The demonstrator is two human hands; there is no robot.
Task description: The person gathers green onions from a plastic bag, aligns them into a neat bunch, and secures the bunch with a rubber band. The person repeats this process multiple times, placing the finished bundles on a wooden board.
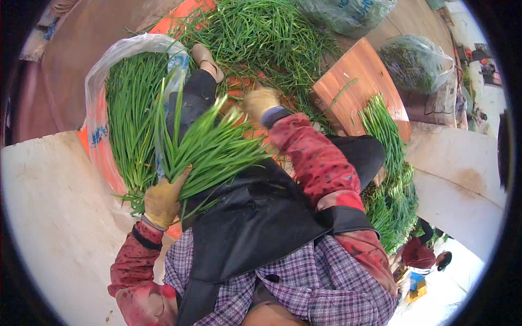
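Note:
My left hand (pixel 165 201), in a yellowish work glove, grips a fanned bunch of long green leafy stalks, probably garlic chives (pixel 220 150), over my lap and black apron (pixel 261 212). The bunch's pale ends point up and away. My right hand (pixel 261 104), gloved too and motion-blurred, is just beyond those pale ends; its fingers are too blurred to show whether it holds anything. Beside my left hand, a clear plastic bag (pixel 96 85) lies around more upright green stalks (pixel 134 122).
A large loose heap of green stalks (pixel 261 32) lies ahead on orange sheeting. At right are a wood-grain board (pixel 359 81), stacked bundles (pixel 391 195) and a filled clear bag (pixel 416 61). Another filled bag (pixel 346 16) lies at the top. A person (pixel 420 252) is at lower right.

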